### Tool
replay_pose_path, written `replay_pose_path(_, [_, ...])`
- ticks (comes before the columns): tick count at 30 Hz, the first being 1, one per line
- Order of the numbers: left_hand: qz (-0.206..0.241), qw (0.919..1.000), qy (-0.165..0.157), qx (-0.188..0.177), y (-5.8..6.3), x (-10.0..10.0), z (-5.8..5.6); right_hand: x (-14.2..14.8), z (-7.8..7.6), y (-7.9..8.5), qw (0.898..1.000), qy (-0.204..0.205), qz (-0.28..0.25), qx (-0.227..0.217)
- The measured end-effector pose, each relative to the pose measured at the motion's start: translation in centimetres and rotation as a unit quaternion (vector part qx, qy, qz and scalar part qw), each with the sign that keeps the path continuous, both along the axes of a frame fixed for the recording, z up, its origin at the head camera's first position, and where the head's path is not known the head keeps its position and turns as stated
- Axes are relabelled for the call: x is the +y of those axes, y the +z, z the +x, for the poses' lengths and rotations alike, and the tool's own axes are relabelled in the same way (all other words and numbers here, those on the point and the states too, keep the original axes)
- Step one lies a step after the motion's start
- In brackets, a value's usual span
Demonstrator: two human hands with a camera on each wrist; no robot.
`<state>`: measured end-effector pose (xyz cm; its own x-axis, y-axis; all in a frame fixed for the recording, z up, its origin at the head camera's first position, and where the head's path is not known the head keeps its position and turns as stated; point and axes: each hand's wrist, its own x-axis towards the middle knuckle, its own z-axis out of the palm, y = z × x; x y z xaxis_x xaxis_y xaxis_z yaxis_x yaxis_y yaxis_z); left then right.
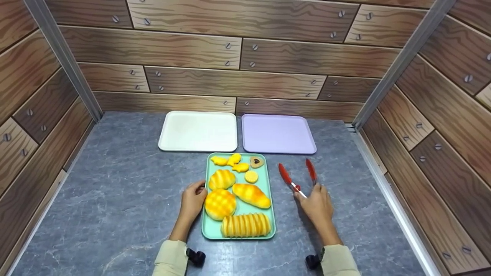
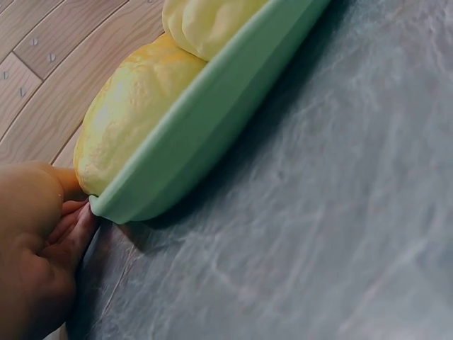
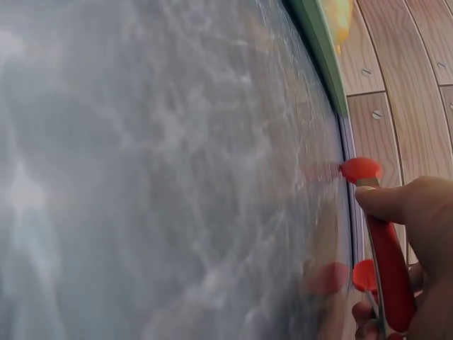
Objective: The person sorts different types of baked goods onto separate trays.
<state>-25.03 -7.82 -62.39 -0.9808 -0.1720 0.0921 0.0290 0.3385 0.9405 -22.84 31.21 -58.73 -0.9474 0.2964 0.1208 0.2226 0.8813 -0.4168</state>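
A mint-green tray (image 1: pixel 240 211) holds toy breads and biscuits. My left hand (image 1: pixel 193 197) pinches the tray's left rim, beside a round scored bun (image 1: pixel 220 204); in the left wrist view the fingers and thumb meet at the green rim (image 2: pixel 184 134). To the tray's right, my right hand (image 1: pixel 317 204) grips a pair of tongs (image 1: pixel 284 174) with red tips, spread apart and pointing away from me. The right wrist view shows the thumb along a red handle (image 3: pixel 389 269). Also on the tray are a croissant (image 1: pixel 251 195), a ridged loaf (image 1: pixel 246 225) and a shell-like bun (image 1: pixel 221 179).
At the tray's far end lie three yellow fish-shaped pieces (image 1: pixel 241 167), a heart biscuit (image 1: pixel 256 162) and a round yellow biscuit (image 1: pixel 251 176). Beyond it, a white tray (image 1: pixel 198 131) and a lilac tray (image 1: pixel 278 134) stand side by side. Wood-patterned walls (image 1: pixel 238 82) enclose the grey tabletop (image 1: pixel 126 199).
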Motion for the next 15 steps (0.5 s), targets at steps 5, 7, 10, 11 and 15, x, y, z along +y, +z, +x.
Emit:
replay_pose_path(5, [0.008,0.9999,-0.004,-0.013,0.27,0.0,-0.01,0.18,0.14,0.22,1.0,0.023,0.003,0.017])
replay_pose_path(7, [0.009,0.9998,-0.005,-0.015,0.33,0.0,-0.05,0.21,0.19,0.36,0.999,0.036,0.0,0.021])
replay_pose_path(10, [0.009,0.9997,-0.004,-0.02,0.3,-0.03,-0.06,0.2,0.3,0.63,0.998,0.06,-0.007,0.028])
replay_pose_path(11, [0.008,0.9997,-0.005,-0.02,0.27,-0.05,-0.07,0.19,0.33,0.7,0.997,0.069,-0.009,0.029])
replay_pose_path(15, [0.012,0.9997,-0.006,-0.02,0.16,-0.08,-0.02,0.14,0.4,0.99,0.994,0.102,-0.016,0.03])
